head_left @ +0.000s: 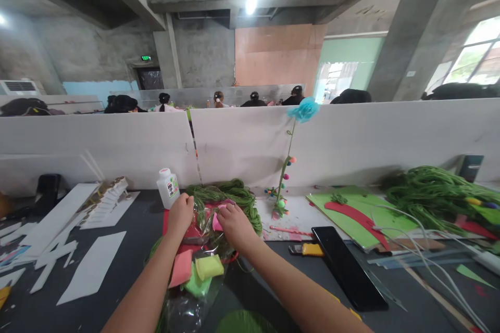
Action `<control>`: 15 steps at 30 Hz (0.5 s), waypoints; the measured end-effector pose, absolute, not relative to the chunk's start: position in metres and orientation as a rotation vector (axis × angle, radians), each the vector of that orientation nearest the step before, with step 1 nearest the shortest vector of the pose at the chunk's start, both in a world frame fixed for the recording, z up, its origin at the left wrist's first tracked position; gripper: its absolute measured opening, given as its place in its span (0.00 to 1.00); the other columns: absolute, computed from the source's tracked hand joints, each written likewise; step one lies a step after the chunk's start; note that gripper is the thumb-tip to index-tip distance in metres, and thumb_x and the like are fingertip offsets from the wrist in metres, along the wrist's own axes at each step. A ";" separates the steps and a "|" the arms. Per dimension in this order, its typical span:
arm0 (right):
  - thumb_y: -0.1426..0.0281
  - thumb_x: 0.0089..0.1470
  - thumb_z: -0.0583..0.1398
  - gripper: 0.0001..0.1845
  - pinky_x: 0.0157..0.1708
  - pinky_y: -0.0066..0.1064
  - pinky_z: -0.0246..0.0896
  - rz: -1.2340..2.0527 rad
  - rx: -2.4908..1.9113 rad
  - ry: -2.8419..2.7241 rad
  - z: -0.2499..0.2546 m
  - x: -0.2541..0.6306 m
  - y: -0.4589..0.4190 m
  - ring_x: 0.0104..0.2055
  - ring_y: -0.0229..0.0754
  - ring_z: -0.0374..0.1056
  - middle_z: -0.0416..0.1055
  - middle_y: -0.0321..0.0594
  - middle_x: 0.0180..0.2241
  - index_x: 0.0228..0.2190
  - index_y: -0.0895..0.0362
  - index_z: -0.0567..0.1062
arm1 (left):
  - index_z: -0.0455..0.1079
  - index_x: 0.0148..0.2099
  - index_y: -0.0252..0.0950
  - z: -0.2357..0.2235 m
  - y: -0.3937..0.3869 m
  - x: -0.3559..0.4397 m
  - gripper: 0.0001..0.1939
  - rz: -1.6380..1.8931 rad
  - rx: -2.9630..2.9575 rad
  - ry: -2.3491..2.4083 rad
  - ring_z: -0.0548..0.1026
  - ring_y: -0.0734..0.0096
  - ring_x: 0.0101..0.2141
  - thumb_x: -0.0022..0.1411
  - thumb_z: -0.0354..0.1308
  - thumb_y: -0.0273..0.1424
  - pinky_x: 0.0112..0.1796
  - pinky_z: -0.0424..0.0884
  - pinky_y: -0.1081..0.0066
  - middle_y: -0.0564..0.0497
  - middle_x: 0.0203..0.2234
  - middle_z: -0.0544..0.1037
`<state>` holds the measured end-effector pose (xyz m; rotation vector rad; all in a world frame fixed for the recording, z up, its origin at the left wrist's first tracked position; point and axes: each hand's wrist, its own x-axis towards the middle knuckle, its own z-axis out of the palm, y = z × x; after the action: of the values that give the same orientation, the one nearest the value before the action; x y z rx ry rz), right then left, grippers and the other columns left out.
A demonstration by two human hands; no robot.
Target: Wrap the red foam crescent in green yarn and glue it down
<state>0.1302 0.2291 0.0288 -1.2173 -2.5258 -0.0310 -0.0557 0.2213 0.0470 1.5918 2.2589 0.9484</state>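
Over a clear plastic bag [186, 312] on the dark desk, my left hand [183, 214] is closed, its fingers pinching the bag's upper edge. My right hand [235, 225] has its fingers curled onto a pink packet [217, 221] at the bag's opening. Toward me lie soft packets: a coral one [181, 268], a yellow one [209, 267] and a light green one [197, 283]. Behind the hands is a heap of green cord [238, 193]. Some red material [192, 232] shows beneath the plastic.
A white bottle [167, 190] stands behind my left hand. White board scraps [94, 265] lie left. To the right are a blue flower on a stem [304, 110], a yellow utility knife [312, 250], a black phone [347, 268], green sheets [324, 203] and cables. A white partition [242, 140] runs behind.
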 end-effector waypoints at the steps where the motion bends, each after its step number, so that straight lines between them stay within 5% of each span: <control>1: 0.66 0.59 0.56 0.15 0.44 0.43 0.64 -0.070 -1.200 -2.556 0.030 0.125 0.230 0.46 0.44 0.66 0.66 0.44 0.48 0.47 0.58 0.69 | 0.65 0.52 0.35 0.050 0.221 -0.054 0.16 0.971 1.608 2.233 0.73 0.63 0.42 0.63 0.54 0.34 0.41 0.72 0.58 0.45 0.47 0.71; 15: 0.66 0.59 0.56 0.16 0.42 0.42 0.66 -0.151 -1.502 -2.447 0.027 0.101 0.234 0.44 0.44 0.67 0.67 0.44 0.47 0.47 0.59 0.68 | 0.66 0.50 0.34 0.042 0.187 -0.041 0.15 1.552 1.408 1.809 0.74 0.64 0.41 0.62 0.54 0.34 0.40 0.72 0.58 0.46 0.45 0.72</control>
<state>0.1011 0.2340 0.0269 -1.5024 -2.4469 -0.1507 -0.0412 0.1866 0.0424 1.4081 1.8085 1.5516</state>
